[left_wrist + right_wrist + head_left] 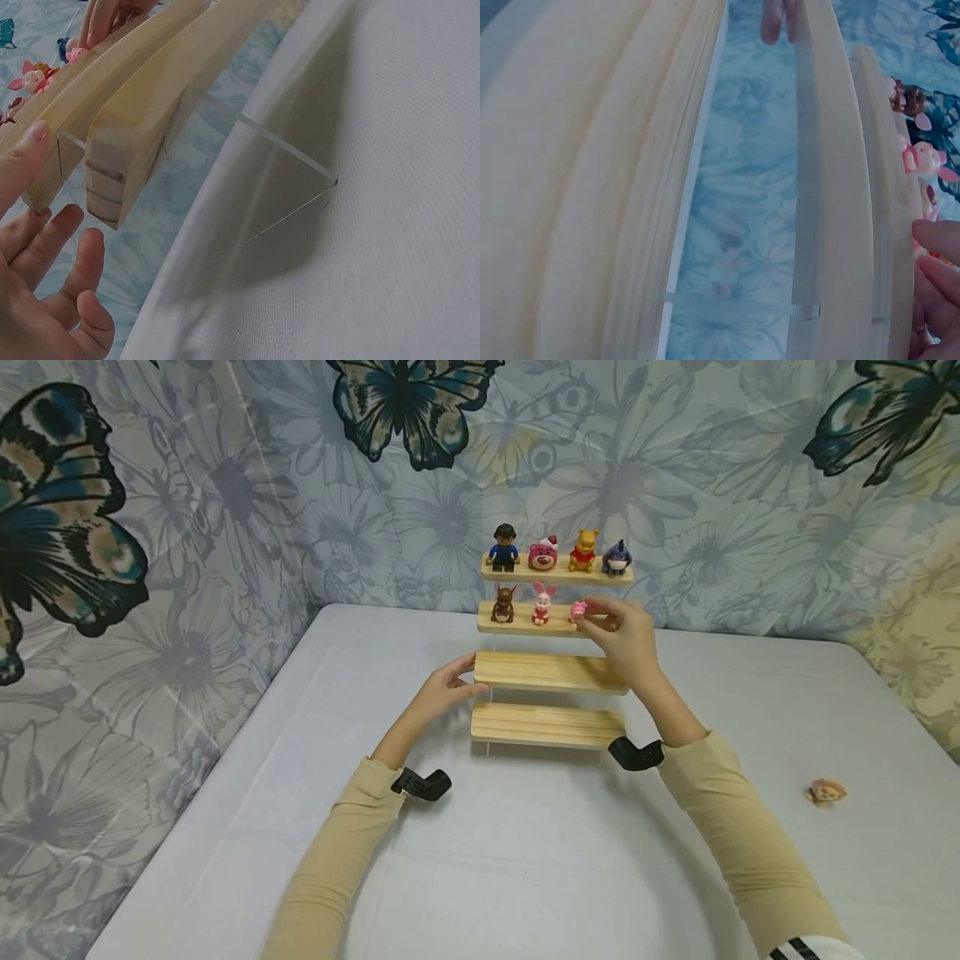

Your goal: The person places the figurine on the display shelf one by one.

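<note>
A wooden tiered display stand with clear supports stands on the white table. My left hand grips the left end of its second board from the bottom, thumb and fingertips on either side in the left wrist view. At the third board up, my right hand pinches a small pink figurine, whose base is close to the wood. Left of it on that board sit a pink rabbit-eared figurine and a brown figurine. In the right wrist view, boards and fingers hide most of the held figurine.
Along the top board stand a dark-haired figure, a pink bear, a yellow bear in red and a blue-grey donkey. A brownish-orange figurine lies on the table at right. Patterned fabric hangs behind.
</note>
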Action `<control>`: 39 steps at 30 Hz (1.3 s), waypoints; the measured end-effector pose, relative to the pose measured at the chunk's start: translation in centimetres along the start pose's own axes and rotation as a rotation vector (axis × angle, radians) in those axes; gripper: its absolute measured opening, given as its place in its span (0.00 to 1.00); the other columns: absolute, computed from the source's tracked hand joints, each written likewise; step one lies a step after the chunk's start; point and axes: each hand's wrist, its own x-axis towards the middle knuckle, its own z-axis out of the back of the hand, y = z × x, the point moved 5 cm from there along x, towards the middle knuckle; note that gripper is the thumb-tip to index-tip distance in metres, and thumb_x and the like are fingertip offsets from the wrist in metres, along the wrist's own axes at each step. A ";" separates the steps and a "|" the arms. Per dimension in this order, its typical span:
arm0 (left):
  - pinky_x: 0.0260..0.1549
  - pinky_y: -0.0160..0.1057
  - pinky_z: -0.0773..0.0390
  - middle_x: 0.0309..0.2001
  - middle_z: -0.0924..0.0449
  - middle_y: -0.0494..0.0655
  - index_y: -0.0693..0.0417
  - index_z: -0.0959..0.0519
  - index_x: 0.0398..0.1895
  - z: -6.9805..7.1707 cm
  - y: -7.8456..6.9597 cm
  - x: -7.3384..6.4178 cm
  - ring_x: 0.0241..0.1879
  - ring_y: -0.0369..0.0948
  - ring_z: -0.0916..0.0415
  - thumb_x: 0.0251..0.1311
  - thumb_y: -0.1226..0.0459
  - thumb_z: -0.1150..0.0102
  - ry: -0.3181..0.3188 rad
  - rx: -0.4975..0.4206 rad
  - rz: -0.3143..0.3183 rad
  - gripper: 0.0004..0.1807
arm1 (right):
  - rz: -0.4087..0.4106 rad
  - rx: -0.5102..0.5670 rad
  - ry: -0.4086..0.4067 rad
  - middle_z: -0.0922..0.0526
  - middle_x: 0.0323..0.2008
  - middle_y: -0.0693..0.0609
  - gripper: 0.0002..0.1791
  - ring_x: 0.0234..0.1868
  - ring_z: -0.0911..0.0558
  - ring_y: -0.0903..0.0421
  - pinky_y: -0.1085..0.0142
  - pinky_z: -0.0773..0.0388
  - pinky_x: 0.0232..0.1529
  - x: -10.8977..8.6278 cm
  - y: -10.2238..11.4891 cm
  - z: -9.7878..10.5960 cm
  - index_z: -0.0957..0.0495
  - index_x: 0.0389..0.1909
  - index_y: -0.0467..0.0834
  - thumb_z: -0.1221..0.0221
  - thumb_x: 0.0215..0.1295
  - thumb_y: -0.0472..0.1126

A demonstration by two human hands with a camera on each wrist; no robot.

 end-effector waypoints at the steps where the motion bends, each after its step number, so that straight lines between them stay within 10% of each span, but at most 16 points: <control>1: 0.31 0.37 0.35 0.50 0.40 0.48 0.58 0.48 0.56 0.1 0.3 0.1 0.31 0.42 0.33 0.45 0.61 0.46 0.001 -0.004 -0.002 0.35 | 0.002 -0.006 -0.012 0.24 0.30 0.50 0.17 0.28 0.33 0.57 0.68 0.36 0.27 -0.1 -0.4 0.1 0.26 0.38 0.41 0.43 0.45 0.42; 7: 0.32 0.36 0.34 0.50 0.40 0.43 0.52 0.48 0.57 0.3 1.8 0.7 0.33 0.41 0.33 0.42 0.56 0.45 0.011 -0.014 0.002 0.37 | -0.013 -0.032 -0.036 0.25 0.30 0.52 0.16 0.24 0.35 0.59 0.69 0.41 0.25 -0.5 -1.6 0.4 0.25 0.37 0.45 0.43 0.45 0.45; 15: 0.30 0.37 0.35 0.49 0.39 0.50 0.59 0.48 0.56 -0.1 -0.3 -0.2 0.30 0.43 0.33 0.46 0.63 0.47 0.010 0.007 -0.017 0.33 | -0.043 0.034 0.014 0.25 0.32 0.48 0.15 0.24 0.34 0.57 0.67 0.41 0.24 -0.9 -0.5 1.3 0.26 0.38 0.41 0.43 0.46 0.41; 24: 0.29 0.36 0.35 0.49 0.40 0.51 0.60 0.48 0.56 0.0 -0.8 -0.4 0.30 0.42 0.33 0.46 0.64 0.47 -0.001 0.018 -0.011 0.33 | -0.019 -0.029 -0.055 0.26 0.36 0.63 0.20 0.24 0.32 0.59 0.69 0.43 0.16 1.2 -16.8 -1.7 0.29 0.42 0.59 0.43 0.42 0.51; 39: 0.29 0.37 0.35 0.50 0.40 0.47 0.53 0.47 0.57 0.2 0.6 0.2 0.30 0.42 0.33 0.44 0.59 0.45 0.010 -0.004 -0.006 0.35 | 0.017 -0.191 -0.112 0.28 0.35 0.68 0.21 0.28 0.34 0.61 0.69 0.42 0.19 0.3 -19.4 0.6 0.30 0.40 0.65 0.43 0.40 0.56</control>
